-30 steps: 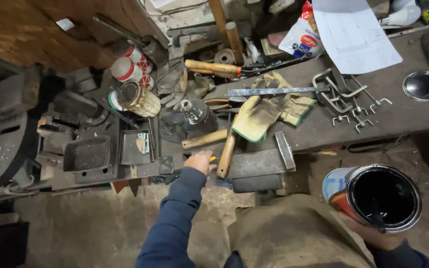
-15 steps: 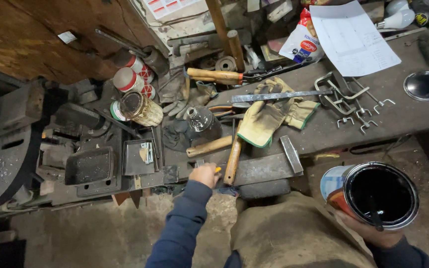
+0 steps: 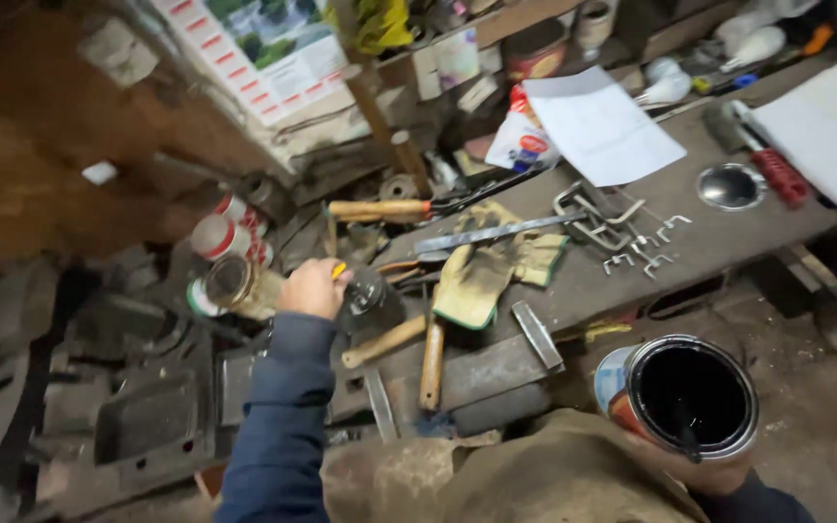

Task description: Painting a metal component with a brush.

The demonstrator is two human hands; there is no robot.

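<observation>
Cluttered dark workbench [image 3: 728,247], two hands at work.
Mid-frame, our left hand [image 3: 312,288] closes around a small yellow-tipped tool [image 3: 339,271]; lower right, our right hand [image 3: 719,476] grips one open paint can [image 3: 678,397] holding black liquid. Two work gloves [image 3: 491,271] lie centre.

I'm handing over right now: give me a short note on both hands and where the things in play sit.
Left hand: reached over the bench, closed on a small yellow-tipped item, beside the glass jar.
Right hand: mostly hidden beneath the open paint can, holding it near the lap; dark liquid inside.
Work gloves and wooden-handled hammers lie untouched on the bench.
Done: can is open. Whether the left hand has a firm grip is unclear.
</observation>
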